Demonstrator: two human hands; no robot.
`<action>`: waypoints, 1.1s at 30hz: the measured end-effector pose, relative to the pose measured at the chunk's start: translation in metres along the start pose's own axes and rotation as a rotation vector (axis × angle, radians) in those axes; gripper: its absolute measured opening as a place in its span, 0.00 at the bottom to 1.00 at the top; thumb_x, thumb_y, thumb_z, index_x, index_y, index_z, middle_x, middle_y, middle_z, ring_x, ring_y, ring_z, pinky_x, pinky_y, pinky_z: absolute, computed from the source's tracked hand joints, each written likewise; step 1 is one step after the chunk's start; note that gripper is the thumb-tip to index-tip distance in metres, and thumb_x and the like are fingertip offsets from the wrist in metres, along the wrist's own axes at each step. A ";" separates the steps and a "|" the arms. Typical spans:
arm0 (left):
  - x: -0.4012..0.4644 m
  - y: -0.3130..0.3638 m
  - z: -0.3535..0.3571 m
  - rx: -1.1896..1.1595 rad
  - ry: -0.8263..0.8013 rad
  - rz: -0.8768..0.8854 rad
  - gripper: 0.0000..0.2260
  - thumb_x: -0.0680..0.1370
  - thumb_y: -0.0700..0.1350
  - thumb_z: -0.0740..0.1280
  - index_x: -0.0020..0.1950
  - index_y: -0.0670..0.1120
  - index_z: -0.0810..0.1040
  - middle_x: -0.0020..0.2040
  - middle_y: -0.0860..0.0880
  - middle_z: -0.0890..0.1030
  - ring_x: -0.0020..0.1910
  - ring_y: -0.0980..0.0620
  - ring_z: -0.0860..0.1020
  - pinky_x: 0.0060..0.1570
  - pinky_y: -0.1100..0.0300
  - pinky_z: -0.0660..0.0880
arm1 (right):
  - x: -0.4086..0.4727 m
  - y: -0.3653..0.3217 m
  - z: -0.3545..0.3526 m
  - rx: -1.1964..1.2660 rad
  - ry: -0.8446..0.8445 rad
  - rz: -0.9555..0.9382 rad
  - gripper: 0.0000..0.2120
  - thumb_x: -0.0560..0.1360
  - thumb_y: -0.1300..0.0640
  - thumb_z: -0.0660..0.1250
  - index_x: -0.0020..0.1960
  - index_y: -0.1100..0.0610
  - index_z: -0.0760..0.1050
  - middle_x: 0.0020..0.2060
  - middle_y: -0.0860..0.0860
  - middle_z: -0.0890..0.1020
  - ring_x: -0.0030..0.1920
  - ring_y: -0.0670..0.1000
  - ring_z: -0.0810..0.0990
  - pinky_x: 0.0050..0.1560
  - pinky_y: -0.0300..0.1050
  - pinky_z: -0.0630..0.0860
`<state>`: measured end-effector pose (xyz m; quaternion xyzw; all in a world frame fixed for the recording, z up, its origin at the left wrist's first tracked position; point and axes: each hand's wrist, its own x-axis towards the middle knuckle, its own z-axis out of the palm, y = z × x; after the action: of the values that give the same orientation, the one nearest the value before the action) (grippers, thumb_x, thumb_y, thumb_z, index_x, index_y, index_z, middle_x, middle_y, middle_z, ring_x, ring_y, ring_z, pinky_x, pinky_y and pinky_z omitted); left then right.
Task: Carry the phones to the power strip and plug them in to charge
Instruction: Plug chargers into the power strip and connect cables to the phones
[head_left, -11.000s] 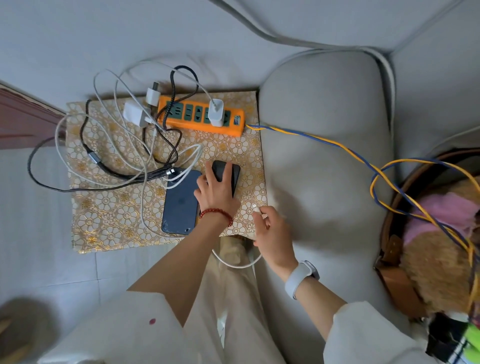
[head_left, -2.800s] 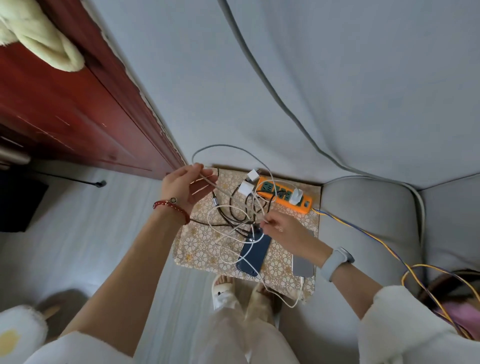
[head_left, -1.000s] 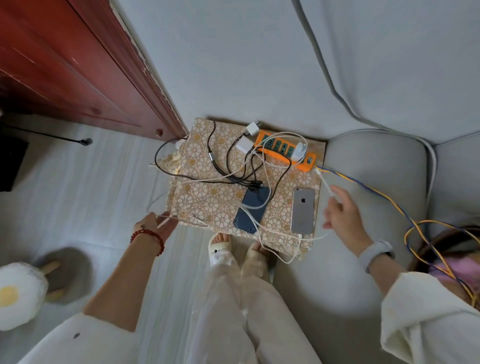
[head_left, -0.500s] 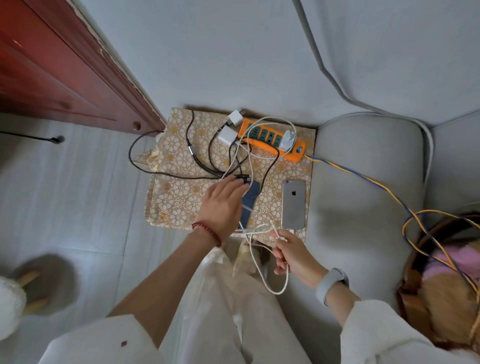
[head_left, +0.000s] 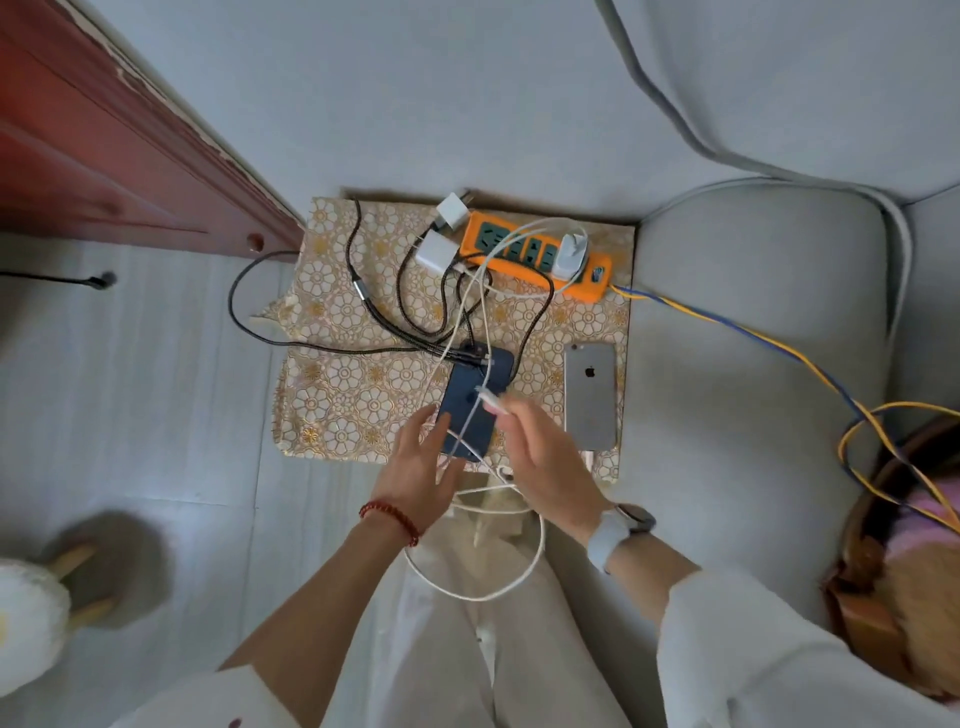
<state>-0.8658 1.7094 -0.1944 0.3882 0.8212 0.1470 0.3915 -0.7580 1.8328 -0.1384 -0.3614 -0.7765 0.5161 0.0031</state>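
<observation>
Now | right hand (head_left: 540, 457) pinches white cable (head_left: 480, 582) | dark phone (head_left: 475, 402) near mat (head_left: 337, 415) edge

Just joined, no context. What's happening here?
A person is charging phones at an orange power strip. The right hand pinches a white cable plug over the dark phone; the left hand reaches for that phone. The silver phone lies face down beside it.

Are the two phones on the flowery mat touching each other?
Apart. The head view shows a strip of patterned mat between the dark blue phone and the silver phone, which lie side by side.
</observation>
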 end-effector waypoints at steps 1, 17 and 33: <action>-0.001 -0.002 0.000 0.005 0.031 0.003 0.23 0.75 0.46 0.63 0.69 0.41 0.65 0.71 0.42 0.63 0.69 0.44 0.63 0.58 0.47 0.73 | 0.011 -0.002 0.006 -0.074 -0.046 -0.088 0.12 0.79 0.62 0.54 0.58 0.64 0.70 0.49 0.60 0.80 0.41 0.48 0.78 0.41 0.36 0.71; 0.046 0.005 -0.014 0.597 -0.297 -0.127 0.12 0.78 0.44 0.52 0.55 0.47 0.73 0.53 0.48 0.80 0.61 0.46 0.68 0.47 0.52 0.70 | 0.025 0.064 -0.049 -1.064 -0.452 0.009 0.15 0.74 0.64 0.58 0.61 0.62 0.64 0.41 0.55 0.81 0.37 0.56 0.81 0.32 0.44 0.68; 0.058 0.037 0.048 0.443 0.064 -0.476 0.45 0.63 0.66 0.69 0.67 0.39 0.57 0.58 0.44 0.70 0.54 0.46 0.70 0.51 0.55 0.68 | 0.014 0.075 -0.023 -0.542 -0.163 0.317 0.09 0.80 0.58 0.51 0.51 0.61 0.67 0.39 0.60 0.80 0.39 0.62 0.79 0.33 0.46 0.67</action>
<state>-0.8329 1.7744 -0.2361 0.2562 0.9128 -0.1190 0.2949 -0.7181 1.8742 -0.1928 -0.4230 -0.8175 0.3117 -0.2360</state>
